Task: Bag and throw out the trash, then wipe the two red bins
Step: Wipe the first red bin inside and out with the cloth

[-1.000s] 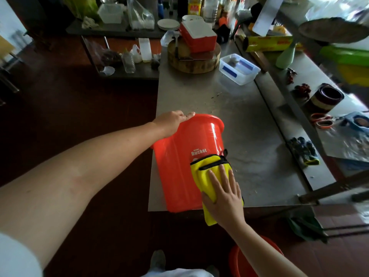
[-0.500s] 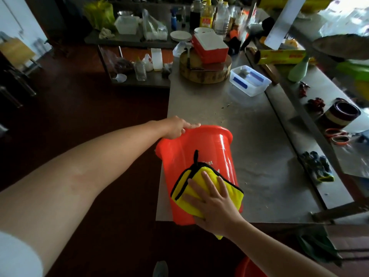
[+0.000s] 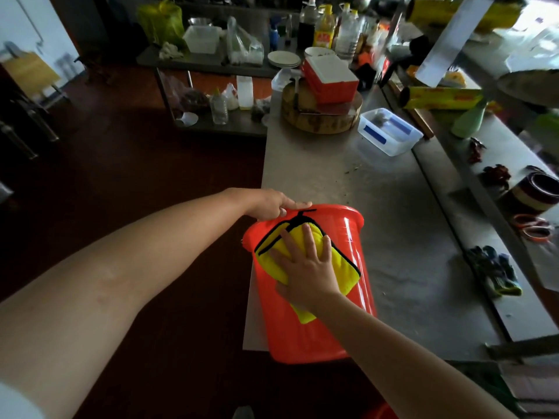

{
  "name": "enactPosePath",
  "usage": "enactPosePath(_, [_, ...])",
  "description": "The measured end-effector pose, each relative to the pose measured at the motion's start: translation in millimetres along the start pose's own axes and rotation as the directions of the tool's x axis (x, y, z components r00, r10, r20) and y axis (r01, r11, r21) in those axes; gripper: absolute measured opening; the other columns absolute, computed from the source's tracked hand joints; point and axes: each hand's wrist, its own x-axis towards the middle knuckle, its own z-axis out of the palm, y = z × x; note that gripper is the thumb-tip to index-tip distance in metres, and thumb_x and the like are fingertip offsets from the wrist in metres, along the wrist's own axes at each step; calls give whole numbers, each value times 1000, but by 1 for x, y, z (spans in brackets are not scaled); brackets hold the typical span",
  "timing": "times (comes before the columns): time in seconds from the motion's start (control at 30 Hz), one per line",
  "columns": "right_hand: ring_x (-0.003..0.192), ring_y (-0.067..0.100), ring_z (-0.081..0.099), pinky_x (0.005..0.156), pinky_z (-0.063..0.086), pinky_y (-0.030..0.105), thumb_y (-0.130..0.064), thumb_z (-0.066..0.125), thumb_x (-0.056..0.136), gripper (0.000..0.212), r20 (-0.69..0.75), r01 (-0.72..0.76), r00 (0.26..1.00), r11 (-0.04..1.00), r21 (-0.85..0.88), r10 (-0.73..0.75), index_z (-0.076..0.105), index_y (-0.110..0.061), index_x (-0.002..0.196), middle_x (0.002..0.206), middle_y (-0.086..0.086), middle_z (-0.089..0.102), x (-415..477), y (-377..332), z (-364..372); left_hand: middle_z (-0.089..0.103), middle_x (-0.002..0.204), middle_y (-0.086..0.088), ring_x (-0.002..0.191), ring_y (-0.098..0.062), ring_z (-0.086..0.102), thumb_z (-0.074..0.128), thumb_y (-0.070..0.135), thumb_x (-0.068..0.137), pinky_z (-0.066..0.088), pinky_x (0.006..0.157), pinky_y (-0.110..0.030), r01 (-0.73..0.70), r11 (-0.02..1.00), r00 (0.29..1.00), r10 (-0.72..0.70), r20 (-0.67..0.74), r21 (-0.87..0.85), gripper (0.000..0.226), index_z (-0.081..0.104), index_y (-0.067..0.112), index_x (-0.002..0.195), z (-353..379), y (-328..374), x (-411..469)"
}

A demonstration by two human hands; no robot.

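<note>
A glossy red bin (image 3: 305,328) lies tipped on its side at the near left corner of the counter (image 3: 393,207), its rimmed mouth facing away and its base jutting past the near edge. A folded yellow cloth (image 3: 343,269) with black trim lies flat on its upturned wall, near the rim. A sliver of a second red bin (image 3: 379,412) shows lower down.

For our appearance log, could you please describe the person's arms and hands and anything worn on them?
Both forearms are bare. The left hand and the right hand wear no gloves, and no watch, ring or bracelet shows. The only clothing in view is the edge of a white sleeve on the left upper arm, at the bottom left corner.
</note>
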Motion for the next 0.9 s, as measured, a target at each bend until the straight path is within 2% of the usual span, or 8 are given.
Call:
enactPosePath(0.07, [148, 43, -30, 110, -9, 75, -74, 36, 87, 77, -2, -13, 1000, 1000, 2, 13, 19, -47, 156, 169, -3, -12, 4, -3, -1, 28, 164, 3, 142, -30, 38, 41, 23, 107, 32, 116, -40, -11, 1000, 1000, 11, 3, -14, 64, 27, 81, 130, 1, -4, -1])
enactPosePath(0.17, [149, 42, -29, 112, -5, 74, -73, 38, 87, 77, -20, -20, 1000, 1000, 2, 20, 20, -46, 156, 170, -2, -9, -1, -5, 1, 25, 165, 4, 150, -30, 26, 41, 25, 107, 25, 117, -39, -26, 999, 1000, 26, 3, -44, 62, 26, 81, 128, 4, -6, -1])
enactPosePath(0.3, [149, 42, -28, 113, -3, 74, -72, 37, 88, 77, -23, -18, 1000, 1000, 14, 18, 18, -45, 158, 170, -1, -8, -29, -8, 10, 25, 165, 3, 149, -31, 27, 40, 25, 108, 28, 120, -45, -27, 998, 1000, 26, -1, -63, 59, 28, 78, 132, 6, -2, -2])
enactPosePath(0.43, [154, 45, -7, 114, 10, 75, -69, 51, 83, 78, -65, 23, 998, 999, 30, -21, 34, -43, 155, 170, 1, 9, -78, -17, 27, 28, 164, 1, 147, -30, 32, 40, 24, 109, 31, 120, -48, -23, 997, 1000, 23, -6, -72, 59, 28, 76, 133, 6, 3, -4])
enactPosePath(0.57, [154, 45, 4, 112, 20, 75, -66, 54, 81, 76, -117, 54, 992, 998, 35, -50, 40, -42, 152, 170, 1, 15, -124, -23, 45, 29, 163, -3, 146, -30, 32, 38, 24, 109, 28, 118, -41, -17, 999, 999, 15, -31, -41, 58, 26, 71, 140, 11, 3, -6])
enactPosePath(0.77, [154, 44, 9, 111, 22, 74, -68, 54, 78, 78, -142, 31, 990, 997, 67, -21, 40, -44, 151, 170, -2, 15, -139, -21, 53, 29, 163, -5, 144, -31, 36, 35, 24, 109, 33, 116, -41, -18, 1000, 998, 16, -65, -21, 57, 23, 68, 143, 16, 5, -8])
enactPosePath(0.9, [155, 43, 2, 113, 19, 74, -72, 50, 77, 81, -114, -67, 990, 989, 134, 82, 32, -50, 153, 171, -4, 6, -107, -10, 40, 32, 162, -7, 140, -32, 42, 33, 22, 110, 39, 114, -43, -26, 999, 996, 24, -85, -22, 58, 22, 67, 145, 20, 3, -8])
